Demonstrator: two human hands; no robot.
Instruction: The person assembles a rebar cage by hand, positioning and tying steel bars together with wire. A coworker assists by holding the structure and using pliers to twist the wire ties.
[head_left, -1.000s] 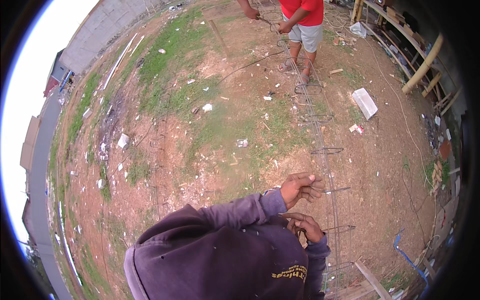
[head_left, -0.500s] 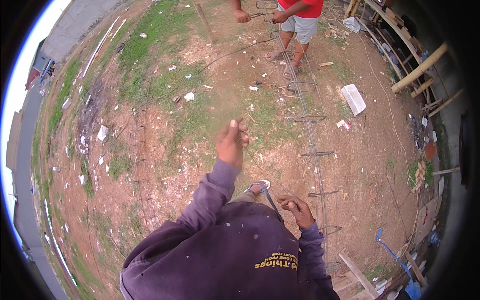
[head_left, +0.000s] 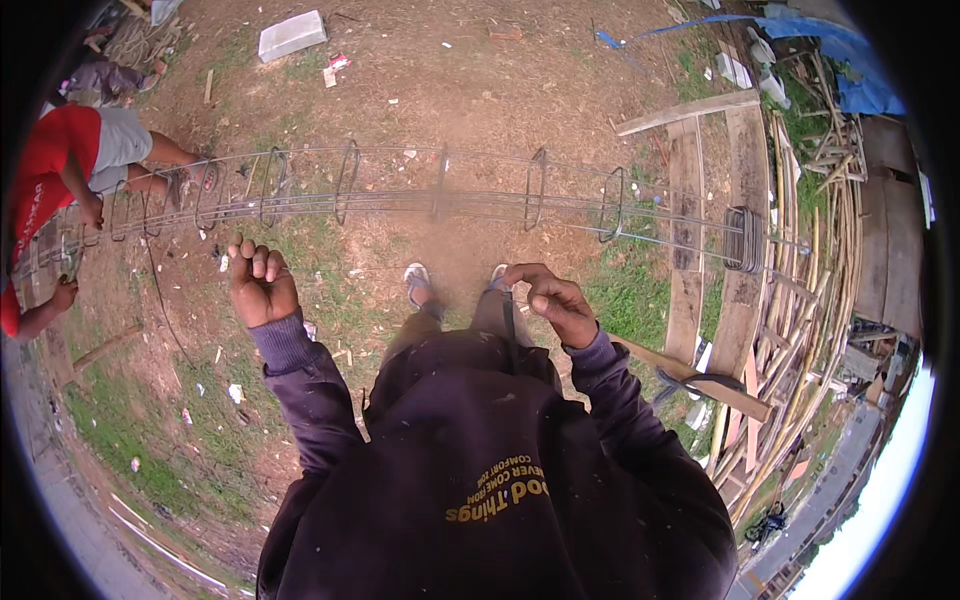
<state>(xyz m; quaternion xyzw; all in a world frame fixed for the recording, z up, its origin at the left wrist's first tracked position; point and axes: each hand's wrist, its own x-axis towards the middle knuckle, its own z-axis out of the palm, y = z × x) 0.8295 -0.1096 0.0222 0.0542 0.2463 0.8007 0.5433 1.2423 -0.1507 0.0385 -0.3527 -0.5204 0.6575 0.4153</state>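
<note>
My left hand (head_left: 264, 287) is raised left of my body, its fingers curled in. A faint thin wire (head_left: 345, 270) seems to run from it toward my right hand (head_left: 556, 302), which is also closed, thumb against fingers, above my right foot. A dark narrow strip hangs below the right fingertips; I cannot tell what it is. Beyond both hands, apart from them, a long rebar cage (head_left: 400, 203) stretches across the view, with several rectangular stirrups (head_left: 346, 182) spaced along its bars. A stack of stirrups (head_left: 743, 240) sits around its right end.
At the left a co-worker in a red shirt (head_left: 72, 150) has hands near the cage's far end. Wooden planks (head_left: 686, 265) lie under its right end, beside a pile of bamboo poles (head_left: 815, 300). A pale block (head_left: 292, 36) and a blue tarp (head_left: 862, 62) are farther off.
My view has turned right, so the cage now runs across in front of me and the co-worker appears at the left. My hands are farther apart sideways, both still closed.
</note>
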